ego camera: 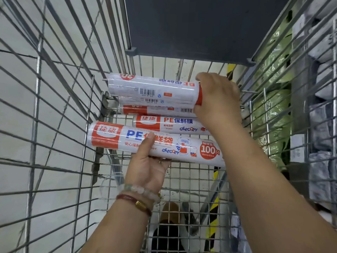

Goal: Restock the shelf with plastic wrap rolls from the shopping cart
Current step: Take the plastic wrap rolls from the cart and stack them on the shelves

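Observation:
I look down into a wire shopping cart (60, 110). My left hand (147, 165) grips a white and orange plastic wrap roll (184, 145) from below, thumb across its front, held above the cart floor. My right hand (217, 99) grips the right end of a bundle of rolls (151, 90) at the far end of the cart, barcodes facing up. Two more rolls (164, 123) lie between them; the nearer one shows its printed label, and its right end is hidden behind my right wrist.
A dark grey panel (191, 24) hangs over the cart's far end. Through the right wall of the cart show shelves with green packets (273, 110) and grey-white packets (321, 115). Below the mesh floor (193, 181) are shoes and yellow-black floor tape. A pale tiled floor lies to the left.

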